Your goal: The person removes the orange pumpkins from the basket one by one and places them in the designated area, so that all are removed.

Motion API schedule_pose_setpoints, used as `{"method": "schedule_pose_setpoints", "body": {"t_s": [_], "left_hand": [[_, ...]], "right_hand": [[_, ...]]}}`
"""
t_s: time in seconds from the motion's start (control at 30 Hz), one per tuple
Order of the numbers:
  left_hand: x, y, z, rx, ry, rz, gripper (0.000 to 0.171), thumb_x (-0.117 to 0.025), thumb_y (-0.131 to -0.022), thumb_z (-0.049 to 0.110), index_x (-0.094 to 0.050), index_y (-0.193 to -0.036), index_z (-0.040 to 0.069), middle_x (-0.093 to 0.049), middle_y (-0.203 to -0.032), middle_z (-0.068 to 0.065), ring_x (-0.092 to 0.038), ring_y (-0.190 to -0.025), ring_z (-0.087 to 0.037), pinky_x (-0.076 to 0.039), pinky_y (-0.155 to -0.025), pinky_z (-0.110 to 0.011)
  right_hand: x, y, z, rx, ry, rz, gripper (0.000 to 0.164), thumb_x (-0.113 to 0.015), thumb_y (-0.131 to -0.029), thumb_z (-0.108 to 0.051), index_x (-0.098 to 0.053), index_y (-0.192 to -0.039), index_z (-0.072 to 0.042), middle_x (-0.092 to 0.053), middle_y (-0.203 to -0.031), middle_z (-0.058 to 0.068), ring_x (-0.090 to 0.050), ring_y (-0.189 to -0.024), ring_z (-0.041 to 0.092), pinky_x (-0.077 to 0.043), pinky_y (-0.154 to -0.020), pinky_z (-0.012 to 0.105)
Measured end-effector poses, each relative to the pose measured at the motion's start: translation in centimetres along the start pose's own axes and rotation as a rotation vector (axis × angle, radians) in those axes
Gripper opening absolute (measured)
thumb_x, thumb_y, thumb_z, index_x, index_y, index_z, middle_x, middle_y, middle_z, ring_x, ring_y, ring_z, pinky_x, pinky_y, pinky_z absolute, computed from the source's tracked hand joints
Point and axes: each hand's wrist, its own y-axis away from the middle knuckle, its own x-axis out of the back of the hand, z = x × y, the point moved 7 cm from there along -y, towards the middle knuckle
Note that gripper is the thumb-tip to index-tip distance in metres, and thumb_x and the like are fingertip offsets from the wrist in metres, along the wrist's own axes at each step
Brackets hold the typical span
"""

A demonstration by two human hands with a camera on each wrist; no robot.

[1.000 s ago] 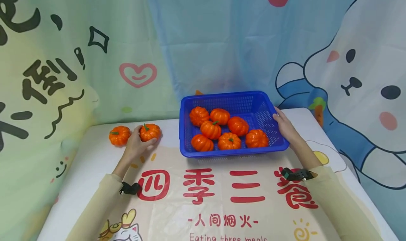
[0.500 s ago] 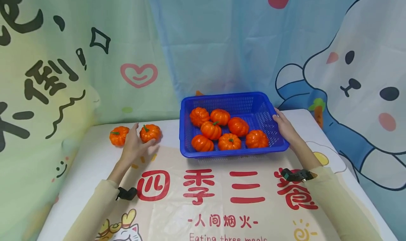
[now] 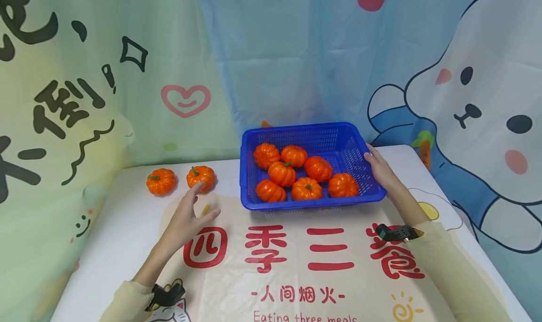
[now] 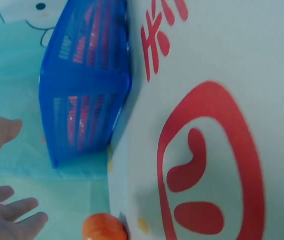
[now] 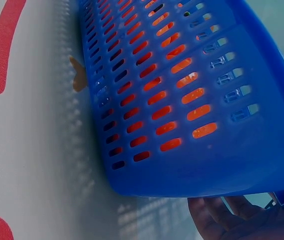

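My left hand is held over the table's left half, fingers spread and nothing in them. Just beyond its fingertips stands a small orange pumpkin with a green stem. A second pumpkin sits to the left of that one, with a small gap between them. My right hand grips the right end of a blue plastic basket. Several pumpkins lie in the basket, mostly at its left and front. In the right wrist view, orange shows through the slots of the basket's wall, and fingers reach along its end.
A printed cloth with large red characters covers the front of the white table. Behind the table hangs a curtain with cartoon drawings. A thin cord runs along the table's right side.
My left hand has let go of the right-hand loose pumpkin, shifted left, then drawn back toward me. That pumpkin stays put. The right hand and basket have hardly moved.
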Motion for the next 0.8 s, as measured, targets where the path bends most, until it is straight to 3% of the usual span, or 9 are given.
{"method": "schedule_pose_setpoints", "body": {"t_s": [0.17, 0.4, 0.8], "left_hand": [[-0.8, 0.6, 0.3, -0.042, 0.018, -0.021, 0.078, -0.075, -0.085, 0.021, -0.031, -0.147, 0.003, -0.04, -0.15, -0.015, -0.038, -0.138, -0.036, -0.035, -0.112, -0.056], [-1.7, 0.9, -0.7, 0.023, 0.012, -0.055, 0.08, -0.074, -0.086, 0.024, -0.029, -0.148, 0.001, -0.036, -0.152, -0.021, -0.038, -0.137, -0.043, -0.041, -0.106, -0.058], [-2.3, 1.4, -0.6, 0.049, 0.001, -0.078, 0.08, -0.074, -0.085, 0.024, -0.029, -0.149, 0.004, -0.035, -0.153, -0.019, -0.04, -0.136, -0.041, -0.045, -0.102, -0.057]], "right_hand": [[0.2, 0.0, 0.2, -0.011, 0.015, 0.009, 0.06, -0.015, -0.105, -0.045, 0.01, -0.155, -0.025, -0.003, -0.163, 0.021, -0.011, -0.148, 0.048, -0.007, -0.117, 0.067], [0.0, -0.1, 0.2, -0.005, -0.001, 0.002, 0.059, -0.015, -0.105, -0.043, 0.009, -0.156, -0.024, -0.004, -0.162, 0.022, -0.011, -0.147, 0.048, -0.008, -0.118, 0.066], [-0.1, 0.0, 0.0, -0.006, 0.001, 0.005, 0.06, -0.016, -0.105, -0.045, 0.009, -0.156, -0.024, -0.003, -0.163, 0.02, -0.01, -0.148, 0.047, -0.007, -0.118, 0.066]]}}
